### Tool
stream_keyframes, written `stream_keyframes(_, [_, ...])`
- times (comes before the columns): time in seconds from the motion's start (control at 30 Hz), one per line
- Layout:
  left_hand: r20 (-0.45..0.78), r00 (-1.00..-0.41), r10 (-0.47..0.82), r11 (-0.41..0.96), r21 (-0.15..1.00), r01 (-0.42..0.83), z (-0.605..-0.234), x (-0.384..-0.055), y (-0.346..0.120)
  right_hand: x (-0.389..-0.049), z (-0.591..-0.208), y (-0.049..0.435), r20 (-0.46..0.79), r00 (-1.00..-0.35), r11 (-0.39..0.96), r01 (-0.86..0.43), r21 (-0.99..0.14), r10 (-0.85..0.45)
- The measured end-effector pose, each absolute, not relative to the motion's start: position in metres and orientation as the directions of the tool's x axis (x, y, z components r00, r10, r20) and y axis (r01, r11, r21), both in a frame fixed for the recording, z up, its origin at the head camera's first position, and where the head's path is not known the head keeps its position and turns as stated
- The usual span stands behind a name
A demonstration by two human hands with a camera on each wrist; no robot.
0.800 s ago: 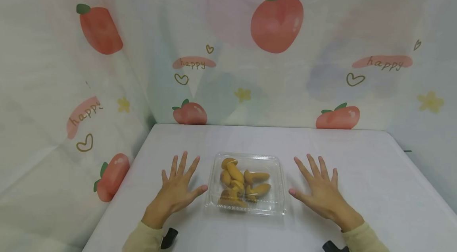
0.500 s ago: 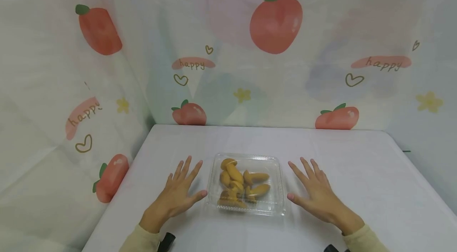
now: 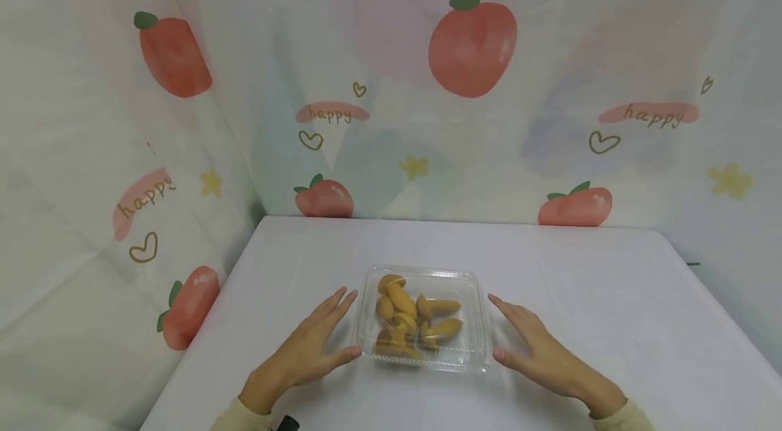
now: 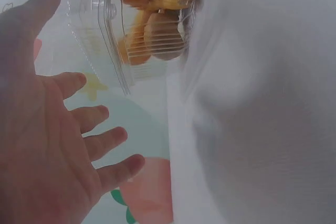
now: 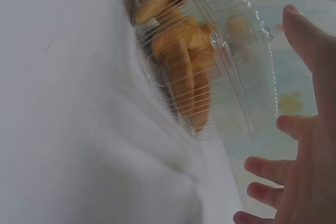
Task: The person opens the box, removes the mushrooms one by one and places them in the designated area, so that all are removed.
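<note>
A clear plastic clamshell box (image 3: 470, 349) with a ribbed lid sits closed in the middle of the white table. Inside it lie several yellow-brown mushrooms (image 3: 401, 300) with thick stems, heaped toward the left. My left hand (image 3: 305, 349) is just off the box's left side, thumb and fingers spread apart with the palm turned toward it. On the opposite side my right hand (image 3: 540, 353) mirrors it, fingers extended near the right wall. Both wrist views show a gap between the palms and the box, and neither hand holds anything.
The white cloth-covered table (image 3: 550, 261) extends around the box to its back edge. Behind and to the left hang pale curtains (image 3: 391, 78) printed with fruit, hearts and flowers. A small black object (image 3: 288, 423) shows by the left cuff.
Both hands have turned from palms down to palms facing inward and drawn closer to the box's sides. The box and mushrooms have stayed in place.
</note>
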State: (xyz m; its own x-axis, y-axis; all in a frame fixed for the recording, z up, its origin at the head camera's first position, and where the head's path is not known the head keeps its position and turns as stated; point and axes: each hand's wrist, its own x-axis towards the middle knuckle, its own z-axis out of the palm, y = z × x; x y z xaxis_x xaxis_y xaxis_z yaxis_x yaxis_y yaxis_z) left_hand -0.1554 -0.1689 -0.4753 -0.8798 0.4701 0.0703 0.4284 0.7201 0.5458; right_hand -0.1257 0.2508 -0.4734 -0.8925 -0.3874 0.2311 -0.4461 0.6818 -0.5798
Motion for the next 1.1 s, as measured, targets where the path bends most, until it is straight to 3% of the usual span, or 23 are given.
stream_keyframes(0.33, [0.017, -0.86, 0.51, 0.645, 0.654, 0.396, -0.475, -0.146, -0.163, -0.116, -0.473, 0.243, 0.14, -0.891, 0.639, -0.412, -0.649, -0.432])
stream_keyframes(1.1, [0.061, -0.886, 0.46, 0.68, 0.617, 0.396, -0.478, -0.155, -0.154, -0.135, -0.479, 0.246, 0.091, -0.899, 0.606, -0.36, -0.71, -0.429])
